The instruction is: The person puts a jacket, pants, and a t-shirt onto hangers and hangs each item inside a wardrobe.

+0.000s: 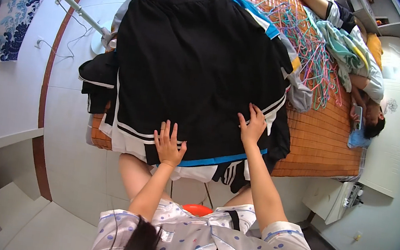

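Note:
Black shorts with white stripes along the leg hems lie spread out on a pile of clothes at the bed's edge. Their waistband points away from me. My left hand rests flat on the left leg's hem, fingers spread. On the right leg, near its striped hem, my right hand lies with fingers apart. Under the shorts show a blue-edged black garment, white cloth and a grey sleeve. What else lies beneath is hidden.
A tangle of coloured hangers lies right of the pile on the woven bed mat. Beyond it a person lies holding a phone. A pale green standing fan stands at the left. Black clothes hang over the bed's left edge.

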`<state>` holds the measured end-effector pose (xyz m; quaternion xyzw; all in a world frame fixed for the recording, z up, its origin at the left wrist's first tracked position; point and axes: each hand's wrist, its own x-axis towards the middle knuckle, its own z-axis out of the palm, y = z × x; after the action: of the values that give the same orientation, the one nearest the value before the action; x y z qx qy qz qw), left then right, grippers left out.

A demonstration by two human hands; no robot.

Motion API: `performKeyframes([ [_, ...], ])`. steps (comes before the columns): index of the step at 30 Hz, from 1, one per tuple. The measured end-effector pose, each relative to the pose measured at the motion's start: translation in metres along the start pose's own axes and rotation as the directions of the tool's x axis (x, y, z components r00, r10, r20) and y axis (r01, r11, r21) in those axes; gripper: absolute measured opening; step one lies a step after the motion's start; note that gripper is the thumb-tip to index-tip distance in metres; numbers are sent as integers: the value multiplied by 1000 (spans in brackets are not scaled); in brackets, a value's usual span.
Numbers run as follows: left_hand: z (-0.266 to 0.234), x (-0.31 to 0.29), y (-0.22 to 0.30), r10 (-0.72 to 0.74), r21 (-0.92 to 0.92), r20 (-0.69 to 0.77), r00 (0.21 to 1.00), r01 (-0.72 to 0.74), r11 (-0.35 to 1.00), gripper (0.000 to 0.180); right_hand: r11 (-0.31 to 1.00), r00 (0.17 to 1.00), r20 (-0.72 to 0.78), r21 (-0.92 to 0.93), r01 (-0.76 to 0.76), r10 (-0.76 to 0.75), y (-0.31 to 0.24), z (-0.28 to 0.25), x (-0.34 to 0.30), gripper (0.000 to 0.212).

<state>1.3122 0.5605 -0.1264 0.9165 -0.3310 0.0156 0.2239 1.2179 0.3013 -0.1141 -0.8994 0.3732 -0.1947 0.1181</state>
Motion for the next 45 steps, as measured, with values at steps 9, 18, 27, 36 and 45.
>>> performKeyframes([
  [9, 5, 11, 1, 147, -42, -281, 948, -165, 985, 34, 991, 924, -380, 109, 81, -33, 9, 17, 0, 14],
  [18, -40, 12, 4, -91, -378, -296, 951, -30, 925, 29, 886, 977, -203, 438, 153, -68, -14, -54, -15, 24],
  [27, -109, -102, 16, -104, -745, 250, 963, 260, 614, 30, 865, 893, 429, 490, -107, -132, 3, -90, -186, 27],
  [36, -81, -85, 24, -88, -756, 93, 992, 128, 642, 38, 862, 767, 636, 338, -378, 87, 5, -98, -243, 34],
  [45, -68, 58, -37, -439, -540, -73, 896, 334, 772, 84, 693, 910, 363, 604, -394, 201, 3, -62, -245, 18],
])
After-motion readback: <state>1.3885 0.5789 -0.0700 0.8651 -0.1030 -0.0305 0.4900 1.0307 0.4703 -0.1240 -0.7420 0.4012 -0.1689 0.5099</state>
